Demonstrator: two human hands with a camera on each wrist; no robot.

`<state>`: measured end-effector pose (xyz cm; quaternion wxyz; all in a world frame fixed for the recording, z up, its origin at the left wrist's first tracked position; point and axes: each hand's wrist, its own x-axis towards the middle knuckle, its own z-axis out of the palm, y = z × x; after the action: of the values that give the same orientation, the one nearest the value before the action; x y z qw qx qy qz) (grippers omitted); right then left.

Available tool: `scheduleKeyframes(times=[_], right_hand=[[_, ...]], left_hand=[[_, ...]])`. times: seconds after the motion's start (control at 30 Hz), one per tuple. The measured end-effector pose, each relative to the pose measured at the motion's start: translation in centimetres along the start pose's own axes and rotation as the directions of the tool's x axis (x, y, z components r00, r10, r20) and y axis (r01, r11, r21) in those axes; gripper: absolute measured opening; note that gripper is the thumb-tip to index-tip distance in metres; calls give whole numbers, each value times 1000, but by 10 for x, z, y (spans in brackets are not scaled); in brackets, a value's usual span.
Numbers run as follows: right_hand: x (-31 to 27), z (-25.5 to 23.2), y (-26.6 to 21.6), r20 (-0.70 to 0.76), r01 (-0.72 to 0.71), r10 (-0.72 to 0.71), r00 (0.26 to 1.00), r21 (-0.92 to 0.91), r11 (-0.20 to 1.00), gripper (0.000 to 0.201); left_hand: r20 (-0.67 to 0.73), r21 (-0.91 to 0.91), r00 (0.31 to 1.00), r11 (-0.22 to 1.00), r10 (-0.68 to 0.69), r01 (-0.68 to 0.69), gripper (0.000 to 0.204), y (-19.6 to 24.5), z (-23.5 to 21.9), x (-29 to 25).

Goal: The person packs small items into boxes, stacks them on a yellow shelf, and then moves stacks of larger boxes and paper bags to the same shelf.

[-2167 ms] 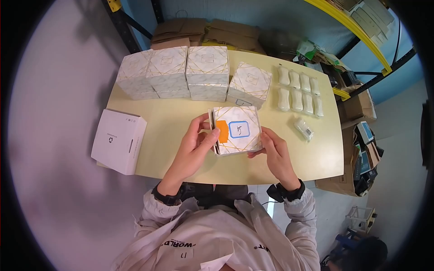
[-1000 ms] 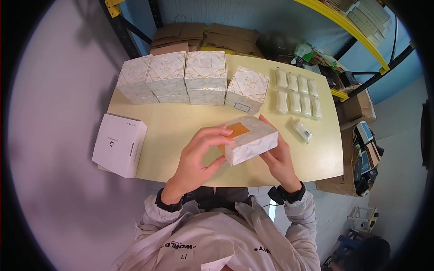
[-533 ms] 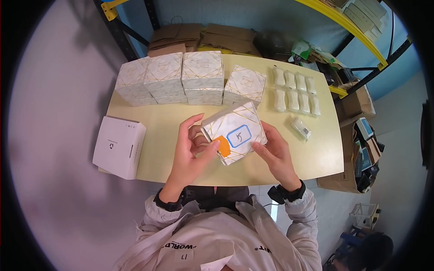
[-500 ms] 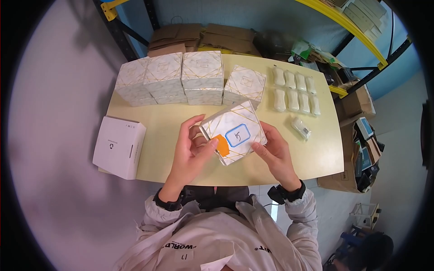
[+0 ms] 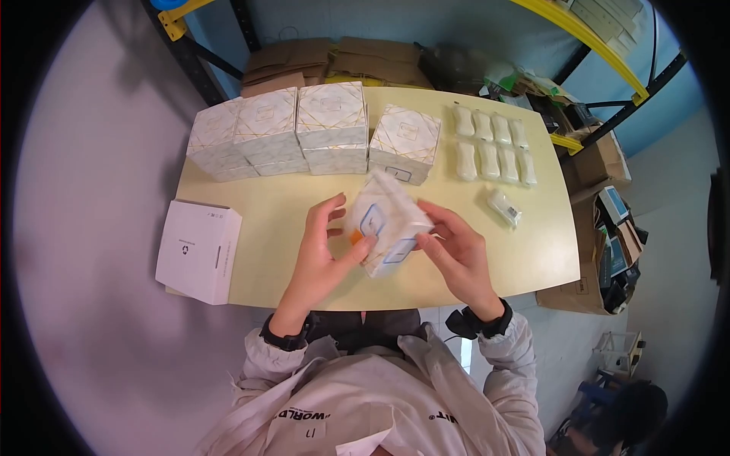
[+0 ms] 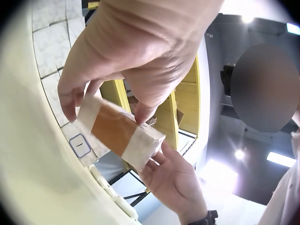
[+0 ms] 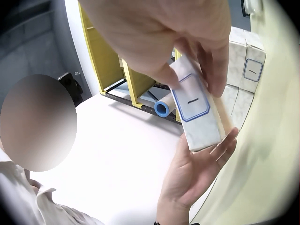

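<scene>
Both hands hold a small white marbled box (image 5: 386, 209) with gold lines above the table, tilted and slightly blurred. Its top bears a blue-framed handwritten label, and a second blue-framed label (image 7: 191, 101) marks a side. An orange sticker (image 6: 112, 127) wraps one edge. My left hand (image 5: 319, 254) has its thumb at the sticker, with fingers bent behind the box in the left wrist view. On the opposite end, my right hand (image 5: 462, 254) pinches a corner between thumb and fingers.
Matching boxes (image 5: 265, 125) stand stacked at the back left, with another box (image 5: 405, 140) beside them. A white carton (image 5: 196, 251) sits at the left edge. Wrapped white packets (image 5: 488, 161) lie in two rows at right, a loose packet (image 5: 503, 208) in front.
The box has been turned over and back between the hands. Since half a second ago it has rotated further, bringing a labelled side into view beside the top label. Both hands stay on it.
</scene>
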<state>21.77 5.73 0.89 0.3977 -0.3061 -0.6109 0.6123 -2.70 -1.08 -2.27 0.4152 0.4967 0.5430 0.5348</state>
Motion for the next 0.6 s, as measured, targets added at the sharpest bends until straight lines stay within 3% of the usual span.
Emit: scheduleKeyframes(times=[0.03,0.17,0.37,0.43,0.6], right_hand=[[1,-1,1,17,-23,23,1000,4,1000,42],[2,4,-1,-1,38,-38,999,-95,995,32],[5,17,-6,21,18,-16,1000,-111,994,36],[5,18,-7,38,-42,47,998,-126,991,47],[4,20,-10,39,-28,32,999,-112,993,65]], left_hand=[[14,245,990,959,143,-141,74,-1,-1,1],[83,80,996,997,-22,16,80,-1,2,0],[42,51,998,998,37,-39,89,4,6,0],[21,104,999,994,37,-39,96,5,4,0],[25,275,991,953,128,-130,99,14,4,1]])
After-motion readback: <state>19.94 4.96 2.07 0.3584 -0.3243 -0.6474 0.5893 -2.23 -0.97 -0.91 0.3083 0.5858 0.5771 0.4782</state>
